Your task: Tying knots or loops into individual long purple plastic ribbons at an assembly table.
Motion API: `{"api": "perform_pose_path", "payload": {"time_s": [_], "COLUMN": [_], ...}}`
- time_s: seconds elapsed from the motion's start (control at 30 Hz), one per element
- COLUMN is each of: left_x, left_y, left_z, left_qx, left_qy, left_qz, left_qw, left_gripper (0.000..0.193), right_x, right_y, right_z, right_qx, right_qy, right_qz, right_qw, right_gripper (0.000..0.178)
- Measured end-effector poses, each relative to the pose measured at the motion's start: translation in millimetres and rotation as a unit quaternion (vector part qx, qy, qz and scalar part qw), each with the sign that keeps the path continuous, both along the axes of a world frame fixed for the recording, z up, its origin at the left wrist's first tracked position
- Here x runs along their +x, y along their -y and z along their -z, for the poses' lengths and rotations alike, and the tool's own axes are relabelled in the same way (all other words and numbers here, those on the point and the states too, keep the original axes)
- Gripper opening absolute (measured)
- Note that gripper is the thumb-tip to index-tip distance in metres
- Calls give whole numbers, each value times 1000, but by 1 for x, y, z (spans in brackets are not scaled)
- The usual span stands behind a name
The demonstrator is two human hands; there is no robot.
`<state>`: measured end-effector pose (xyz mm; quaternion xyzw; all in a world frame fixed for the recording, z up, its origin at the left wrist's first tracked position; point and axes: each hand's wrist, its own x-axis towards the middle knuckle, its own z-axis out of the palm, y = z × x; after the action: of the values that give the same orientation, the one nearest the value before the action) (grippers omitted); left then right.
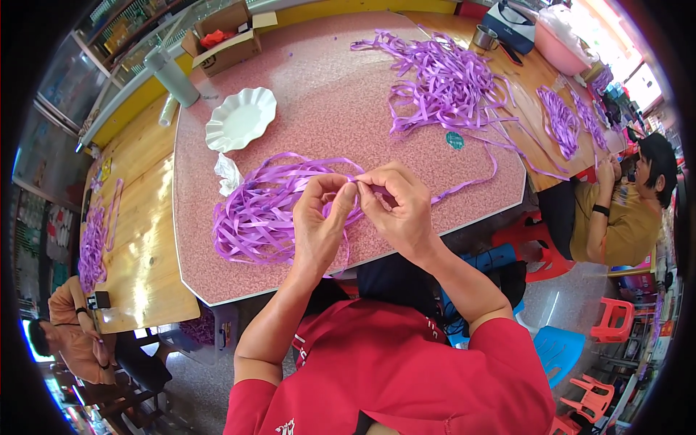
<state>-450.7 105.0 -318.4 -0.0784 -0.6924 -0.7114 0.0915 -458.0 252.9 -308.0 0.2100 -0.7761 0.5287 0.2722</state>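
Observation:
Over the near part of the pink speckled table (pixel 312 109), my left hand (pixel 322 214) and my right hand (pixel 397 206) meet, thumbs and forefingers pinched together on a thin purple ribbon (pixel 464 186). The ribbon trails from my right hand toward the table's right side. Beneath and left of my left hand lies a loose heap of looped purple ribbon (pixel 254 210). A larger tangled ribbon pile (pixel 449 80) rests at the far right. The exact spot between my fingertips is too small to make out.
A white scalloped plate (pixel 241 119), crumpled tissue (pixel 228 175), pale green bottle (pixel 172 78) and open cardboard box (pixel 228 51) stand at the far left. A metal mug (pixel 484 38) is far right. One person sits right (pixel 616 210), another left (pixel 80 341), by wooden tables with more ribbon.

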Motion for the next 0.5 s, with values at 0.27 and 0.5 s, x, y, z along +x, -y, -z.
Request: {"api": "perform_pose_path", "payload": {"time_s": [0.27,0.5], "left_x": [-1,-11], "left_y": [-10,-13], "left_z": [13,13], "left_qx": [134,-29], "left_qy": [6,-236], "left_qz": [1,-89], "left_qw": [991,967], "left_gripper": [10,22], "right_x": [1,2], "right_y": [7,8], "right_z": [0,-1], "right_qx": [-28,-122], "right_qy": [28,134], "right_qz": [5,-22], "right_qw": [999,983], "right_gripper": [9,7]}}
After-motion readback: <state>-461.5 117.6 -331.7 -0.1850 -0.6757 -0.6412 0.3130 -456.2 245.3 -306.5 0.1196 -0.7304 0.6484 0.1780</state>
